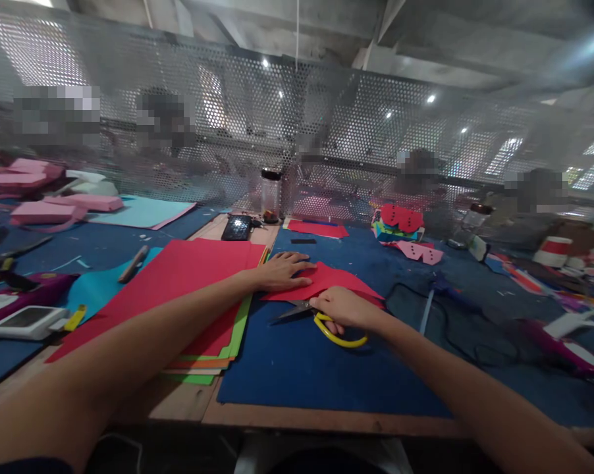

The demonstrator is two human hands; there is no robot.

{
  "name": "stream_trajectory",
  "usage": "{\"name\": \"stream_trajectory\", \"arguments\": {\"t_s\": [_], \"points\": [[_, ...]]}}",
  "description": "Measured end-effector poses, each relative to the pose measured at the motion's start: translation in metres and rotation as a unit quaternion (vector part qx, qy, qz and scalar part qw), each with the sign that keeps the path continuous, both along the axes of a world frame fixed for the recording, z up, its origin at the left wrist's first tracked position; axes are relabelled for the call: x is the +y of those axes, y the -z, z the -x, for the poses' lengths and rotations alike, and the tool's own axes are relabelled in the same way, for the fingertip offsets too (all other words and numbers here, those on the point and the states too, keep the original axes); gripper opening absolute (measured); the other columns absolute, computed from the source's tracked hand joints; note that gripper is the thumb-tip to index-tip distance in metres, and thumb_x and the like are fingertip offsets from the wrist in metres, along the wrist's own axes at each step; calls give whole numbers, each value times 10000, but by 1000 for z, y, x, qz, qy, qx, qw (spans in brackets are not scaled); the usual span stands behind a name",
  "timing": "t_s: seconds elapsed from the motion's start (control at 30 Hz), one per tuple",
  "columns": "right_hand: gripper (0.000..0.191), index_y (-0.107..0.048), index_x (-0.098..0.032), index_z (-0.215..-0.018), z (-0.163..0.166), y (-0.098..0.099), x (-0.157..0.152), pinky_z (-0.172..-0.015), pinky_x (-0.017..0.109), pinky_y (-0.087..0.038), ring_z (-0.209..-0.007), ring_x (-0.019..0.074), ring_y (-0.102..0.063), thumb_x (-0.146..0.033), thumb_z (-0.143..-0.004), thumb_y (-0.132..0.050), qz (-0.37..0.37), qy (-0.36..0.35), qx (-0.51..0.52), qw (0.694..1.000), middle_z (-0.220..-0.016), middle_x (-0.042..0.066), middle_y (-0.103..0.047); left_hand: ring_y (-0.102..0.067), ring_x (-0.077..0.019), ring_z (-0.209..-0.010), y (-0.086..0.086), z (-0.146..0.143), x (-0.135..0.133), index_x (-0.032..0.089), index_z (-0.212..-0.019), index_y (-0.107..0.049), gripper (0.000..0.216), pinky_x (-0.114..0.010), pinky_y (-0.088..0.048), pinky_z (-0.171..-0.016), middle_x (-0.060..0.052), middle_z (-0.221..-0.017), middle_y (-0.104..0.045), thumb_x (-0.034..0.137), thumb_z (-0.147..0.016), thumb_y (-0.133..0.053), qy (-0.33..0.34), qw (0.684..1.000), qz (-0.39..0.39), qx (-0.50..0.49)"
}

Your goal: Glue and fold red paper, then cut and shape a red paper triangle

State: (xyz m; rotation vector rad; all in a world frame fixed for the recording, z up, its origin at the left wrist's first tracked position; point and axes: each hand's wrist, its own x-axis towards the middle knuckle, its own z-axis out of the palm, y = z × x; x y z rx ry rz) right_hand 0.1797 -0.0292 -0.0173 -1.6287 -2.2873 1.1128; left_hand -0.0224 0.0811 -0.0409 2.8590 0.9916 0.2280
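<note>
Head view of a workbench, left to right. At the far left lie pink folded pieces (45, 210). Nearer the viewer, a white device (27, 322) rests beside a purple tool (25, 289). A teal sheet (99, 286) follows, partly covered by a stack of coloured sheets (178, 283) with red uppermost and green and orange edges showing below. Behind the stack are a dark phone (236, 227) and a clear jar (270, 196).

At centre, on the blue mat (301, 368), the left hand (282, 271) lies open and flat, palm down, with its fingers resting on the left part of a small red sheet (336, 280). The right hand (344, 308) is just in front of this sheet, closed around the yellow handles of the scissors (321, 322). The blades point left along the sheet's near edge; whether they bite the paper cannot be told.

To the right stand red paper pieces (400, 220) and a pink cut-out (418, 252), then a red-and-white cup (554, 251). A perforated metal screen (326, 131) closes the rear of the bench.
</note>
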Motion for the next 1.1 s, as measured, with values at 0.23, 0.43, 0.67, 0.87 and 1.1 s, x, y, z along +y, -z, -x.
{"name": "stream_trajectory", "arguments": {"t_s": [0.23,0.43,0.67,0.87,1.1], "points": [[554,-541,-169,-500,3,-5,-4,-533,213,-404,-389,90,-506,-330,-1001,-369,-13,0,-14,1000,-484,29,-620,-352,-346,-1441,2,0,-1,380,-1508,-415,640,-549,-271,-1153,-56,-1620,-350,714,-967,-340,-3,1000,-9,-6],[549,-546,-174,-505,-3,-3,-5,-536,231,-416,-390,96,-513,-329,-1002,-374,-4,1,-8,1000,-495,36,-624,-350,-340,-1440,-1,-4,-7,363,-1510,-409,637,-550,-269,-1152,-59,-1625,-338,703,-977,-327,-3,1000,-2,-11],[578,-560,-172,-482,-3,-2,-3,-535,229,-411,-385,101,-510,-345,-1003,-379,-2,-6,-5,1000,-459,27,-601,-362,-327,-1433,0,-4,-5,354,-1505,-414,634,-524,-264,-1158,-59,-1613,-358,697,-982,-309,-2,1000,-4,-7],[575,-557,-164,-478,4,-5,-3,-548,215,-417,-381,87,-505,-329,-999,-376,-10,-9,-15,1000,-461,25,-607,-368,-341,-1420,2,-5,-5,348,-1503,-419,619,-539,-265,-1150,-61,-1613,-355,677,-988,-316,-4,1000,-11,-2],[565,-557,-167,-496,4,-2,-3,-490,206,-396,-383,91,-524,-365,-997,-388,-8,-12,-8,1000,-452,16,-594,-369,-334,-1419,1,-4,-6,347,-1503,-414,607,-518,-275,-1147,-55,-1610,-360,664,-993,-330,1,1000,-14,-4]]}}
